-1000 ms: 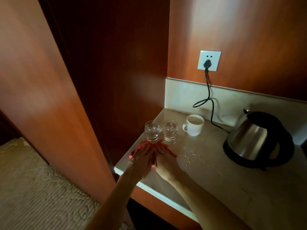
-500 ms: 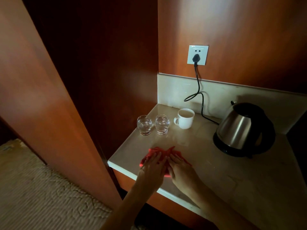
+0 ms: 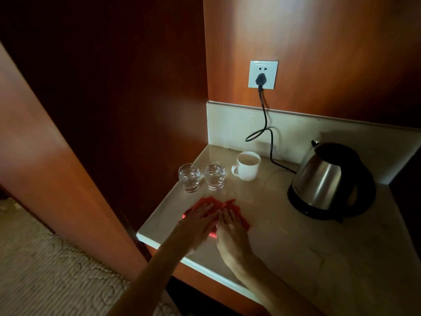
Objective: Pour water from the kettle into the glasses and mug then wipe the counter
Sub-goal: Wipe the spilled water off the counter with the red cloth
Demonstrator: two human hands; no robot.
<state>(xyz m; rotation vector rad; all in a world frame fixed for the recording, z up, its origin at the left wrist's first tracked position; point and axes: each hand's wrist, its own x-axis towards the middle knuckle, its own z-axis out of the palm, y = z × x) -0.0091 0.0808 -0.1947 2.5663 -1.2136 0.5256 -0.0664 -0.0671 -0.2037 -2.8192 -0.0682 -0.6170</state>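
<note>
A red cloth (image 3: 235,209) lies flat on the pale stone counter (image 3: 296,242), near its left front corner. My left hand (image 3: 198,222) and my right hand (image 3: 231,231) press down on the cloth side by side with straight fingers. Just beyond the cloth stand two clear glasses, the left glass (image 3: 189,177) and the right glass (image 3: 214,176), both holding water. A white mug (image 3: 247,165), also filled, sits behind them to the right. The steel kettle (image 3: 325,181) with a black handle rests on its base at the right.
The kettle's black cord (image 3: 265,124) runs up to a white wall socket (image 3: 263,74). Wooden panels close the counter in at the left and back. A beige carpet (image 3: 45,270) covers the floor below left of the counter edge.
Both hands have drawn the red cloth back from right in front of the glasses toward the counter's front edge. The water spots seen earlier to the right of the cloth no longer show.
</note>
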